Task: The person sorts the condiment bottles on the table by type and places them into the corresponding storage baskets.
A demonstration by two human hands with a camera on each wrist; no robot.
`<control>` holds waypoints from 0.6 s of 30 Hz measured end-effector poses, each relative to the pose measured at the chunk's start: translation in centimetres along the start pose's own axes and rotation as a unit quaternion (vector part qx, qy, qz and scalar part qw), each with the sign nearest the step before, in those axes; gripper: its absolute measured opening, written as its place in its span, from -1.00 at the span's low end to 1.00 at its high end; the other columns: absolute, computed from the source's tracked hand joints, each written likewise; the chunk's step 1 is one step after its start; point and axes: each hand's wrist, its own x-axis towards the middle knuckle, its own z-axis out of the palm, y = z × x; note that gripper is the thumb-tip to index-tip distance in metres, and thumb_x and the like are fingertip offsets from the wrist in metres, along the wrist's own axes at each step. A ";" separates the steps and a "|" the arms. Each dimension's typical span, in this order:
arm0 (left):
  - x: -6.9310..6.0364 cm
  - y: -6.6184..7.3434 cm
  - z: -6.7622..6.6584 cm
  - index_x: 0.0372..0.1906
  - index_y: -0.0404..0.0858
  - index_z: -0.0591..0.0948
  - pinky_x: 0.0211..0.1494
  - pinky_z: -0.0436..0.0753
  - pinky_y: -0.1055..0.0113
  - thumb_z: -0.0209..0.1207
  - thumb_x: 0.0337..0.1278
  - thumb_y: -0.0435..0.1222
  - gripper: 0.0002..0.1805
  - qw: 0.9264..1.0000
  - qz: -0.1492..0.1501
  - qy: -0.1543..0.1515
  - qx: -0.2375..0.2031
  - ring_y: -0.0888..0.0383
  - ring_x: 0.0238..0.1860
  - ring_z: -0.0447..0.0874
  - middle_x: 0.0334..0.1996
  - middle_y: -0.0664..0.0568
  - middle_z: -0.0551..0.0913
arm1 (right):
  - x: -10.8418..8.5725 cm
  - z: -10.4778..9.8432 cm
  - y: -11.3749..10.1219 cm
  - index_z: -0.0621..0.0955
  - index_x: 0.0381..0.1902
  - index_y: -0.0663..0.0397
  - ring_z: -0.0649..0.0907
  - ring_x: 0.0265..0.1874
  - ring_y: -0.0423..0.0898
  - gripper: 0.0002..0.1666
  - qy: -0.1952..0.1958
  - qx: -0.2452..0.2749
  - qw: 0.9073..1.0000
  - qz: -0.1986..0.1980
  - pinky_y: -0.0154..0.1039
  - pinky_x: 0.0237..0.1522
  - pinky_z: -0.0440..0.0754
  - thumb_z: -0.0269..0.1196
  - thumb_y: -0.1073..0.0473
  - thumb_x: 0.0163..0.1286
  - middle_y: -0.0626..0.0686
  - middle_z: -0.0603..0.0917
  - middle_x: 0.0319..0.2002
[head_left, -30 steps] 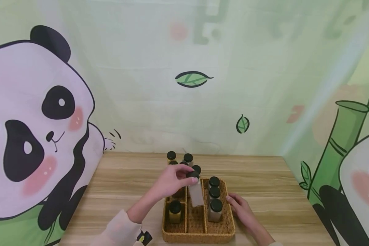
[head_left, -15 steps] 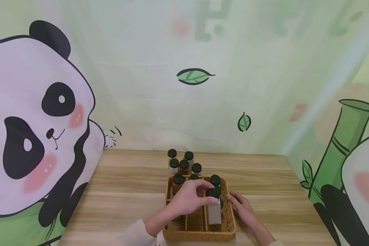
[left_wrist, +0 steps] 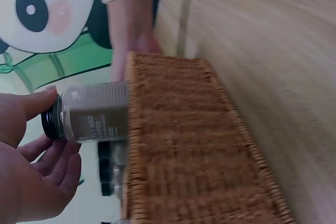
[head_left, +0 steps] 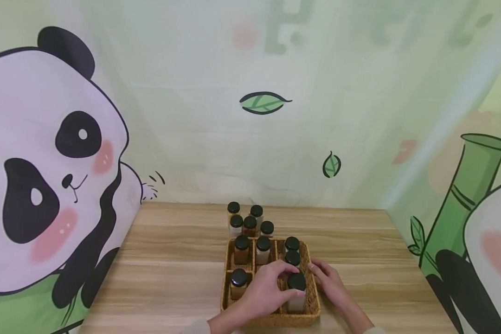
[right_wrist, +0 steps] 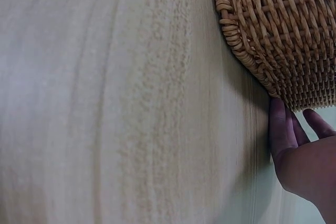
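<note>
My left hand [head_left: 265, 290] pinches the black lid of a spice jar [head_left: 297, 304] in the front of the right compartment of a woven basket [head_left: 284, 320]. Thumb and fingers lie on opposite sides of that lid. In the left wrist view, the jar [left_wrist: 100, 121] holds greyish powder and its label includes "pepper"; the basket wall [left_wrist: 184, 140] hides its lower end. Behind it stand two black-lidded jars [head_left: 292, 258]. On the basket's right side, my right hand [head_left: 330, 283] touches the wall with extended fingers, as the right wrist view also shows [right_wrist: 304, 156].
A red-brown jar [head_left: 241, 250] and a yellowish jar [head_left: 238, 284] stand in the left compartments, a pale jar [head_left: 263, 250] in the middle one. Several more jars [head_left: 249, 225] stand behind the basket on the wooden table [head_left: 171, 260]. A panda-print cloth [head_left: 192, 139] hangs behind.
My left hand has carried the spice jar from above the middle compartment rightward and down into the right compartment's front. The right hand has stayed at the basket's side.
</note>
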 end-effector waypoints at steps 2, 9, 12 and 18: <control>-0.2 -0.6 0.5 0.11 -0.06 0.74 -0.02 0.66 0.42 0.54 0.19 -0.05 -0.57 1.000 0.006 -0.001 0.017 0.39 -0.07 0.62 -0.02 0.29 0.70 | 0.1 0.0 0.1 0.51 0.39 0.33 0.57 0.33 0.21 -0.30 0.001 -0.001 1.000 -0.002 0.05 0.14 0.75 0.26 -0.12 0.59 0.29 0.60 0.31; -0.8 -1.8 2.1 0.11 -0.04 0.73 0.13 0.68 0.32 0.54 0.19 -0.06 -0.58 0.997 0.005 -0.007 0.076 0.32 0.08 0.62 0.02 0.31 0.69 | 0.0 -0.1 0.0 0.50 0.40 0.36 0.58 0.30 0.20 -0.32 0.002 -0.007 1.000 -0.012 0.02 0.11 0.76 0.22 -0.10 0.63 0.32 0.58 0.31; -1.0 -2.2 2.6 0.11 0.03 0.73 0.18 0.68 0.28 0.53 0.20 -0.04 -0.60 0.995 -0.007 -0.016 0.095 0.31 0.11 0.61 0.01 0.36 0.66 | -0.1 -0.1 0.0 0.49 0.40 0.37 0.57 0.30 0.20 -0.32 0.001 -0.008 1.000 -0.011 0.02 0.12 0.76 0.21 -0.09 0.64 0.32 0.58 0.31; -1.6 -3.2 2.9 0.16 0.07 0.71 0.12 0.70 0.29 0.46 0.29 0.00 -0.61 0.993 -0.007 -0.022 0.116 0.34 0.10 0.59 0.01 0.38 0.62 | 0.0 -0.1 0.3 0.50 0.40 0.36 0.56 0.32 0.22 -0.30 0.002 -0.007 1.000 -0.007 0.05 0.15 0.74 0.24 -0.11 0.61 0.31 0.58 0.32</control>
